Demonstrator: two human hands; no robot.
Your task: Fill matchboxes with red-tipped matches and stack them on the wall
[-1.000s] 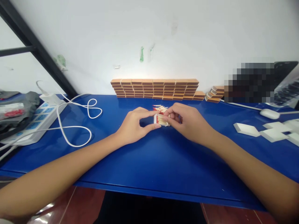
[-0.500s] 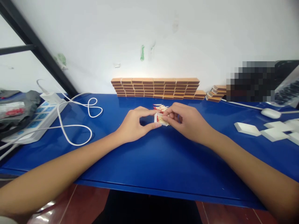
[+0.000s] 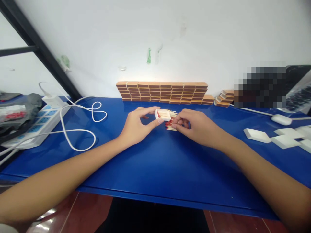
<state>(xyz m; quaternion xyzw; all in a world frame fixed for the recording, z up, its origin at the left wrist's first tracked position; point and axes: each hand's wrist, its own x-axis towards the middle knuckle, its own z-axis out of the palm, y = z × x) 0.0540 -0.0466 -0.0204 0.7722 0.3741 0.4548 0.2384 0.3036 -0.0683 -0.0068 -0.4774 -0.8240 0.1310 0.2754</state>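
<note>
A small white matchbox tray (image 3: pixel 163 115) with matches lying in it is gripped at its sides by the thumb and fingers of my left hand (image 3: pixel 137 126). Beside and below the tray, a loose pile of red-headed matches (image 3: pixel 171 127) lies on the blue table (image 3: pixel 150 165). My right hand (image 3: pixel 195 127) reaches to the pile's right side, thumb and index finger pinched on matches there; how many is hidden by the fingers.
A wall of stacked matchboxes (image 3: pixel 160 94) stands at the back, with a smaller stack (image 3: pixel 223 98) to its right. White trays (image 3: pixel 257 135) lie at right near a white adapter (image 3: pixel 281 118). A power strip (image 3: pixel 40 124) and looping white cable (image 3: pixel 80 150) occupy the left.
My left hand has moved the tray slightly up and left, away from my right fingers. My right fingers have gone from the tray to the loose matches on the table.
</note>
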